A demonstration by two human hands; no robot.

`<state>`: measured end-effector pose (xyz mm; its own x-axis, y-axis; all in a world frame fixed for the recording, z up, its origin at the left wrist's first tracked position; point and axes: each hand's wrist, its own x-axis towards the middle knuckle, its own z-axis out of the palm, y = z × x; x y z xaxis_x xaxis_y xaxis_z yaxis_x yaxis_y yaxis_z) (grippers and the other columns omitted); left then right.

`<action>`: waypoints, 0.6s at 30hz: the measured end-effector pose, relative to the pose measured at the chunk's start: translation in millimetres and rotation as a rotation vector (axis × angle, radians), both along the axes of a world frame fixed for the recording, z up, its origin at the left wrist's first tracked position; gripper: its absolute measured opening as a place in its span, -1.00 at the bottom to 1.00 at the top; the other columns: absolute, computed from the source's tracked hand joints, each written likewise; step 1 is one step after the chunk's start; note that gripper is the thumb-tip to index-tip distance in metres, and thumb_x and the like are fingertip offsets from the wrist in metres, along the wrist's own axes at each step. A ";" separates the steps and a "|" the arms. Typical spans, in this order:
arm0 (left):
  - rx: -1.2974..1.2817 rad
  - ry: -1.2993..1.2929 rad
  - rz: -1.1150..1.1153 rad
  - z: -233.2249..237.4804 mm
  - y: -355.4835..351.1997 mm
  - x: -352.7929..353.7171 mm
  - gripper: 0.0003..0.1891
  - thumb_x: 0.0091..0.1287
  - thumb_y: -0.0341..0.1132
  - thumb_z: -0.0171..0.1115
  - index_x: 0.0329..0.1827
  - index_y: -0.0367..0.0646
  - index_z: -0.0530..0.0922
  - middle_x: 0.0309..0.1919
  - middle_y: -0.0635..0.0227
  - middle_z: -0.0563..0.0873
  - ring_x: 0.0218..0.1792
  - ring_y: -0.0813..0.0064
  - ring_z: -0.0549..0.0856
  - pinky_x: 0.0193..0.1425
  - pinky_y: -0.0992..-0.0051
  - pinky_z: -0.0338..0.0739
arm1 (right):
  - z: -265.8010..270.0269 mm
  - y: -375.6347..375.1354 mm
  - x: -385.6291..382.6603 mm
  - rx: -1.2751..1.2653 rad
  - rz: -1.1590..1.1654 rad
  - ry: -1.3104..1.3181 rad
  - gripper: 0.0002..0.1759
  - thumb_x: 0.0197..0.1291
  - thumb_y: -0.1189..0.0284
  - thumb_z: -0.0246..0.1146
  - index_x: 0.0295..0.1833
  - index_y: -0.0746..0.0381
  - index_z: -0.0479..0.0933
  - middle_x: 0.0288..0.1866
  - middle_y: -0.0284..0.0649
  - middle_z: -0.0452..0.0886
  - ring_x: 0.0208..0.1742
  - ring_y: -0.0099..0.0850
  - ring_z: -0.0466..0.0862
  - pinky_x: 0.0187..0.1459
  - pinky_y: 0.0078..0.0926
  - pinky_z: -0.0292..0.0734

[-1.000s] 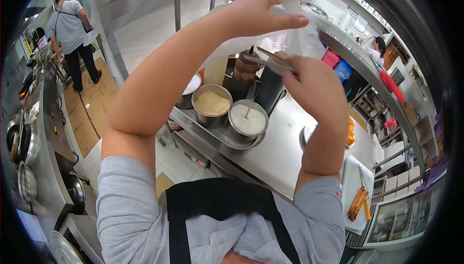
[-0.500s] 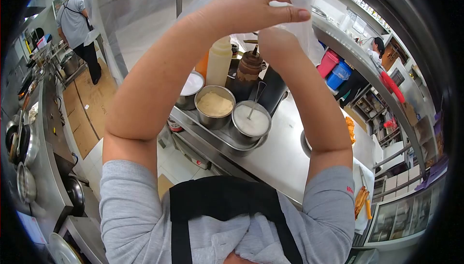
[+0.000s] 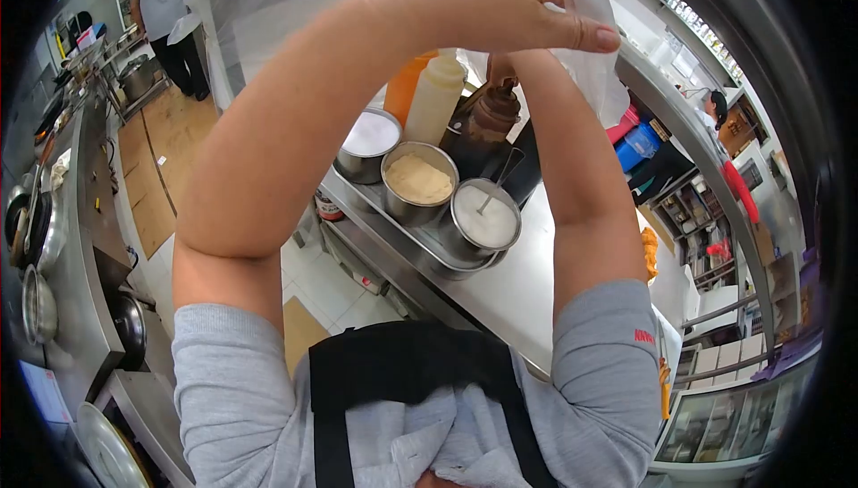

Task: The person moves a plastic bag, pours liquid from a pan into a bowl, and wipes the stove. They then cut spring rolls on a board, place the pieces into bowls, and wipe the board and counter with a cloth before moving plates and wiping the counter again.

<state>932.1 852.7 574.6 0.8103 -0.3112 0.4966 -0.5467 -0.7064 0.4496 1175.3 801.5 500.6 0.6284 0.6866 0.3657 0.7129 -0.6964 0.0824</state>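
My left hand [image 3: 536, 16] is raised at the top centre against clear plastic [image 3: 597, 5]; its thumb points right and its fingers look closed on the plastic. Below it, my right hand [image 3: 515, 64] is mostly hidden behind the left one, close to the top of a brown sauce bottle [image 3: 492, 116]; its grip does not show. Beside that bottle stand a pale squeeze bottle [image 3: 435, 102] and an orange one [image 3: 404, 90]. In front are metal pots with white powder [image 3: 372, 136], a yellowish mass [image 3: 418, 180] and white grains with a spoon [image 3: 485, 216].
The pots stand in a metal tray [image 3: 429, 248] on a steel counter [image 3: 527, 287]. Pans [image 3: 37, 305] line the left side. One person [image 3: 165, 14] stands at the upper left, another [image 3: 712, 113] at the right. Shelf edges run overhead.
The view has shifted, so pots and bottles sit farther right and higher. My left hand appears farther right. My right hand has become more hidden, nearer the brown bottle's top.
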 end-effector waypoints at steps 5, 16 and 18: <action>-0.028 -0.139 0.131 -27.4 0.5 19.3 -0.30 0.20 0.38 0.03 -0.08 -0.14 0.66 -0.31 0.11 0.71 -0.21 0.23 0.70 -0.05 0.36 0.54 | -6.5 -1.3 9.6 0.120 0.058 -0.035 -0.74 0.14 0.43 0.12 -0.07 0.28 0.53 -0.14 -0.06 0.59 -0.04 -0.13 0.57 0.02 -0.21 0.45; -0.138 -0.403 0.249 -121.5 -16.0 -54.3 -0.62 0.43 -0.10 -0.07 0.14 -0.03 0.58 0.00 0.13 0.62 0.17 0.18 0.46 0.33 0.26 0.15 | -67.3 -136.3 -69.4 0.536 0.387 -0.506 -0.74 0.13 0.42 0.12 -0.07 0.27 0.53 -0.08 -0.07 0.59 0.02 -0.14 0.55 0.08 -0.22 0.42; -0.066 -0.500 0.364 -164.3 -28.1 -73.6 -0.67 0.38 -0.18 -0.01 0.12 0.04 0.59 0.17 0.02 0.48 0.33 0.04 0.25 0.40 0.12 -0.05 | -91.4 -161.6 -94.3 0.358 0.176 -0.583 -0.70 0.15 0.41 0.13 0.00 0.25 0.52 0.04 -0.11 0.55 0.12 -0.19 0.50 0.18 -0.24 0.35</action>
<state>858.5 824.6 410.3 0.5229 -0.0142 0.8523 -0.4313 -0.8668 0.2502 1081.0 639.9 409.1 0.1521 0.5348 0.8312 0.7266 -0.6306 0.2728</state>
